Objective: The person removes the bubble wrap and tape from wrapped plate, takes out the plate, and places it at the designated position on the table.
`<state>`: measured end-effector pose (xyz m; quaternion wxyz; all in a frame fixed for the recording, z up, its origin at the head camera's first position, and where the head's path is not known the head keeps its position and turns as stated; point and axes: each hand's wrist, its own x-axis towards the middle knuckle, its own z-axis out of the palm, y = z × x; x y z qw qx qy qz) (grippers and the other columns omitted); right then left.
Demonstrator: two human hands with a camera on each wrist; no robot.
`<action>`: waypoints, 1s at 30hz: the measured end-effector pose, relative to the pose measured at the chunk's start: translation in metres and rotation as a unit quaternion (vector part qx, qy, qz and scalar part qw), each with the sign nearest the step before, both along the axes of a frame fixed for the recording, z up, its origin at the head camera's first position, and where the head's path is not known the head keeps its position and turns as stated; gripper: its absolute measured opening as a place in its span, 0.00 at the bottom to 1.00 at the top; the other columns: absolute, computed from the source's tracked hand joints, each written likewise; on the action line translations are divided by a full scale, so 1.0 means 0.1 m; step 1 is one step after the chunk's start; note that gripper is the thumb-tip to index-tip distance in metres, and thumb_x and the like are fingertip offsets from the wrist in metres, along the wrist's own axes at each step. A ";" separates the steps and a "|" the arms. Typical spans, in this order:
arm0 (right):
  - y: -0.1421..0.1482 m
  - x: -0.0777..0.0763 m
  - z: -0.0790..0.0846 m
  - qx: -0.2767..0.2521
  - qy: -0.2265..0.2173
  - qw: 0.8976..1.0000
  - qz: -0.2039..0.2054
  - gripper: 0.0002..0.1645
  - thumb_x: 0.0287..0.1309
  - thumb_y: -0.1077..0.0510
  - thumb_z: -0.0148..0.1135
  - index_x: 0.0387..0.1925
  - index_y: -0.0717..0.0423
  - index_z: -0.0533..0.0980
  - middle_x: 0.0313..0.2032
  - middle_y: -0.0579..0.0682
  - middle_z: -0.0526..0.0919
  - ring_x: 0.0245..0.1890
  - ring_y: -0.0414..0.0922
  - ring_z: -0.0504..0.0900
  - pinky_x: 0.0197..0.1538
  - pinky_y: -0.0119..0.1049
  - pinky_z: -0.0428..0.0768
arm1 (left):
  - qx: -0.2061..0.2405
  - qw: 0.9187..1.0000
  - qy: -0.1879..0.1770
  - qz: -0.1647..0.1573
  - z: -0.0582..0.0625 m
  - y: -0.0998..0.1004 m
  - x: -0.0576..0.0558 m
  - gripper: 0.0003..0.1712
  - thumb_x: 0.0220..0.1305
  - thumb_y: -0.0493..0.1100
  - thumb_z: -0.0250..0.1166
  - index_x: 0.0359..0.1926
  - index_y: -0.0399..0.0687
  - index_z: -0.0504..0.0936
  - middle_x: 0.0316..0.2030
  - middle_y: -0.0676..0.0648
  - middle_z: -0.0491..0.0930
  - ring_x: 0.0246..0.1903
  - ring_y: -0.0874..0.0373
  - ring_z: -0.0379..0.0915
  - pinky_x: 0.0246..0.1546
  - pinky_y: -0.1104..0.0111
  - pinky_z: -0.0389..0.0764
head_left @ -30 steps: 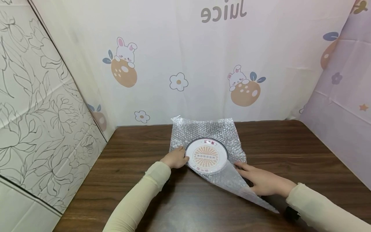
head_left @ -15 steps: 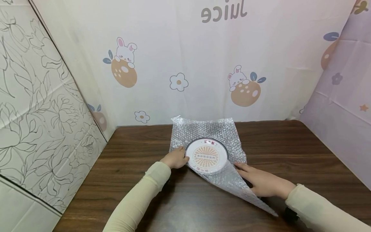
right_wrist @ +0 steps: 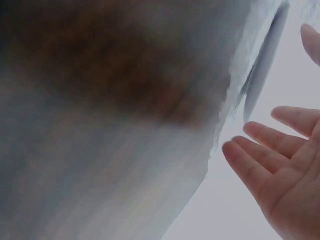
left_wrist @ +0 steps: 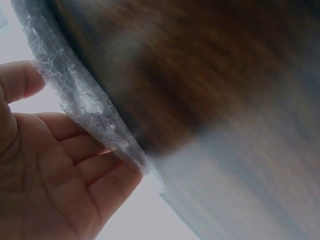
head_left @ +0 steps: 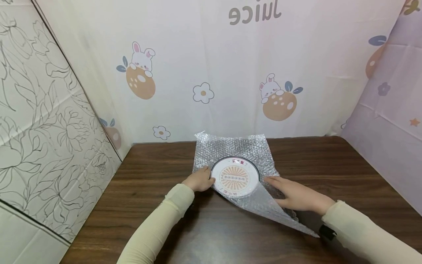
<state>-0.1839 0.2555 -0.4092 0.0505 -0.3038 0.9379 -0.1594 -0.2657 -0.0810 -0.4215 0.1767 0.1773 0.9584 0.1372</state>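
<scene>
A round white plate (head_left: 234, 176) with a dark rim and an orange sunburst print lies on a sheet of bubble wrap (head_left: 230, 145). One near corner of the sheet folds over the plate's lower right edge and tapers to a point towards the right. My left hand (head_left: 199, 179) holds the left edge, thumb by the rim; in the left wrist view its fingers run behind the bubble wrap (left_wrist: 82, 97). My right hand (head_left: 298, 194) is beside the folded corner, fingers extended towards the plate's right rim. The right wrist view shows those fingers (right_wrist: 250, 162) straight and spread, holding nothing.
The dark wooden table (head_left: 158, 161) reaches back to a pale curtain (head_left: 178, 66) printed with rabbits and fruit. A white panel with flower line drawings (head_left: 49, 110) stands at the left, and a lilac cloth (head_left: 392, 113) hangs at the right.
My right hand has shifted slightly away from me and up along the folded corner, towards the plate's right rim. The corner's tip has risen a little. My left hand stays in place.
</scene>
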 end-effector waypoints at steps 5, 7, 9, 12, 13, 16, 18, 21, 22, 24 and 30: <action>0.00 -0.14 -0.02 0.000 0.014 1.000 -0.025 0.45 0.62 0.47 0.64 0.73 0.61 0.58 0.69 0.67 0.63 0.66 0.66 0.67 0.60 0.61 0.73 | 0.000 1.000 0.000 0.001 0.00 0.00 0.00 0.35 0.76 0.53 0.44 0.73 0.34 0.57 0.76 0.38 0.50 0.76 0.44 0.44 0.75 0.54 0.52; 0.00 -0.20 -0.04 0.003 0.010 0.999 -0.033 0.47 0.62 0.46 0.63 0.74 0.61 0.56 0.70 0.68 0.61 0.68 0.67 0.65 0.61 0.62 0.72 | 0.000 1.000 0.000 0.002 -0.01 0.00 -0.01 0.35 0.76 0.53 0.44 0.74 0.35 0.57 0.76 0.38 0.49 0.76 0.44 0.44 0.75 0.54 0.52; 0.00 -0.26 -0.06 0.009 0.003 0.999 -0.037 0.48 0.62 0.45 0.63 0.74 0.63 0.55 0.71 0.69 0.58 0.70 0.67 0.61 0.63 0.62 0.69 | 0.000 1.000 -0.002 0.003 -0.02 0.00 -0.01 0.35 0.77 0.53 0.43 0.74 0.35 0.57 0.76 0.39 0.49 0.77 0.44 0.44 0.75 0.54 0.52; -0.01 -0.34 -0.10 0.022 -0.009 0.999 -0.037 0.49 0.61 0.46 0.63 0.73 0.67 0.54 0.72 0.71 0.55 0.71 0.68 0.56 0.66 0.63 0.65 | 0.001 1.000 -0.004 0.005 -0.03 -0.01 -0.01 0.35 0.77 0.54 0.43 0.74 0.36 0.56 0.77 0.39 0.48 0.77 0.44 0.44 0.75 0.54 0.52; -0.01 -0.37 -0.11 0.025 -0.015 0.999 -0.038 0.50 0.61 0.46 0.63 0.73 0.67 0.54 0.73 0.71 0.53 0.72 0.68 0.54 0.67 0.63 0.64 | 0.002 1.000 -0.004 0.005 -0.03 -0.01 -0.01 0.35 0.76 0.54 0.43 0.74 0.36 0.56 0.77 0.39 0.48 0.77 0.44 0.44 0.75 0.54 0.52; -0.02 -0.43 -0.14 0.043 -0.025 0.998 -0.036 0.51 0.60 0.45 0.63 0.73 0.69 0.53 0.73 0.71 0.51 0.73 0.69 0.52 0.69 0.63 0.61 | 0.004 1.000 -0.004 0.005 -0.04 -0.01 -0.02 0.35 0.76 0.54 0.44 0.74 0.36 0.56 0.77 0.39 0.48 0.76 0.44 0.44 0.75 0.54 0.53; -0.03 -0.46 -0.15 0.053 -0.029 0.998 -0.035 0.53 0.59 0.43 0.64 0.73 0.69 0.53 0.74 0.71 0.51 0.73 0.69 0.51 0.70 0.63 0.60 | 0.006 1.000 -0.004 0.005 -0.04 -0.01 -0.02 0.35 0.76 0.53 0.44 0.74 0.35 0.56 0.77 0.39 0.48 0.76 0.44 0.44 0.75 0.54 0.53; -0.05 -0.51 -0.16 0.066 -0.036 0.997 -0.032 0.53 0.59 0.41 0.63 0.73 0.70 0.54 0.73 0.71 0.51 0.73 0.68 0.52 0.70 0.63 0.60 | 0.008 1.000 -0.006 0.005 -0.04 -0.01 -0.02 0.36 0.76 0.54 0.44 0.74 0.35 0.55 0.77 0.39 0.48 0.77 0.44 0.44 0.75 0.54 0.52; -0.05 -0.53 -0.17 0.066 -0.042 0.996 -0.032 0.53 0.60 0.41 0.63 0.73 0.70 0.54 0.73 0.71 0.50 0.73 0.68 0.52 0.70 0.63 0.60 | 0.007 1.000 -0.006 0.005 -0.04 -0.01 -0.02 0.36 0.76 0.54 0.44 0.74 0.35 0.55 0.77 0.39 0.48 0.77 0.44 0.43 0.75 0.54 0.52; -0.06 -0.55 -0.17 0.069 -0.062 0.995 -0.034 0.53 0.61 0.40 0.62 0.73 0.69 0.53 0.74 0.70 0.48 0.73 0.68 0.51 0.70 0.62 0.60 | 0.007 1.000 -0.006 0.004 -0.04 -0.02 -0.02 0.36 0.76 0.54 0.43 0.74 0.35 0.55 0.77 0.39 0.47 0.77 0.44 0.44 0.75 0.53 0.52; -0.07 -0.58 -0.19 0.063 -0.100 0.992 -0.045 0.54 0.61 0.38 0.61 0.75 0.66 0.51 0.75 0.68 0.44 0.74 0.67 0.50 0.68 0.62 0.63 | 0.018 1.000 -0.015 0.005 -0.02 -0.02 -0.04 0.36 0.76 0.54 0.45 0.74 0.35 0.54 0.77 0.39 0.47 0.77 0.44 0.43 0.75 0.53 0.52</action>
